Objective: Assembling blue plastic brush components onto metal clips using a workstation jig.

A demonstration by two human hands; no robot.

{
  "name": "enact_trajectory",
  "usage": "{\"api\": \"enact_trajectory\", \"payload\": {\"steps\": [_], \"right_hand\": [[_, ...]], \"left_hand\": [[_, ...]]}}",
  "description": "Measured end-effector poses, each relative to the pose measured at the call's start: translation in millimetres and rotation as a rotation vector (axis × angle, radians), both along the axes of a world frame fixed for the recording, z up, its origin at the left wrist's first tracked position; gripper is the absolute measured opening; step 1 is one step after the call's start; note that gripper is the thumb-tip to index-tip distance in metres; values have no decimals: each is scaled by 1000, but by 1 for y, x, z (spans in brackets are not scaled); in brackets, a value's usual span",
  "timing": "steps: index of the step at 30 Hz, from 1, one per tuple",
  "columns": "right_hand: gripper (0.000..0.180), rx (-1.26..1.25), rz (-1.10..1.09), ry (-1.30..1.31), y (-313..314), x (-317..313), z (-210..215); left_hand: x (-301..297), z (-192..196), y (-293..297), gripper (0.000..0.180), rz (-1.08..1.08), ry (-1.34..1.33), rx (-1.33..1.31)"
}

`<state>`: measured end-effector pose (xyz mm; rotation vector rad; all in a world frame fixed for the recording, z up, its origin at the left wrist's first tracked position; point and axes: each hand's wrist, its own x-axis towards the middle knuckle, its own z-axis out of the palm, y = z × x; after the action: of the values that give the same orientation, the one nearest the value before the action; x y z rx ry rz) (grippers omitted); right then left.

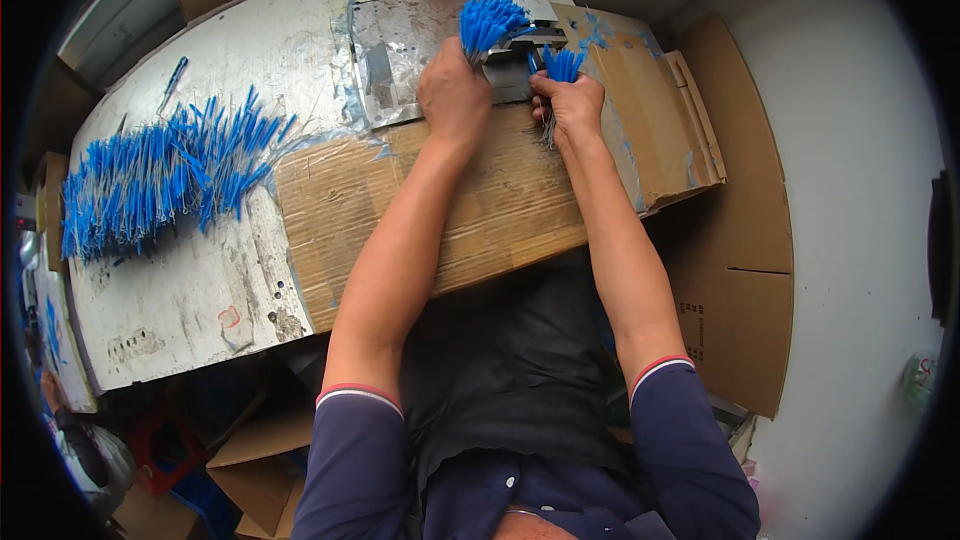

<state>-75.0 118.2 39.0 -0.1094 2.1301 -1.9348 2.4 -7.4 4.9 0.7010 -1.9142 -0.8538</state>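
My left hand [455,95] is closed around a thick bundle of thin blue brushes [492,20], their blue ends fanning out above the fist. Close to its right, my right hand [572,105] grips a smaller bunch of the same blue brushes [563,64]; thin wire stems hang below the fingers. Both hands are over the far part of the table, in front of a small machine [520,0] with a metal plate [395,50]. A wide heap of blue brushes with grey wire stems [165,175] lies on the left of the table.
Flattened cardboard [430,200] covers the table's near edge, and a cardboard box [650,120] stands to the right. A blue pen [174,80] lies behind the heap. A white wall [850,190] closes the right side. An open carton [255,465] sits below on the left.
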Motion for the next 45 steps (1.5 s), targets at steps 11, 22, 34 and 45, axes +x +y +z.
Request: {"api": "enact_trajectory", "payload": {"steps": [11, 22, 34, 45], "right_hand": [[14, -53, -31, 44, -2, 8, -3], [14, -174, 5, -3, 7, 3, -8], [20, -272, 69, -60, 22, 6, -10], [17, -33, -22, 25, 14, 15, 6]], "left_hand": [[-2, -6, -2, 15, 43, 19, -52], [0, 0, 2, 13, -23, -68, -83], [3, 1, 5, 12, -91, -80, -151], [0, -3, 7, 9, -51, -196, -260]]}}
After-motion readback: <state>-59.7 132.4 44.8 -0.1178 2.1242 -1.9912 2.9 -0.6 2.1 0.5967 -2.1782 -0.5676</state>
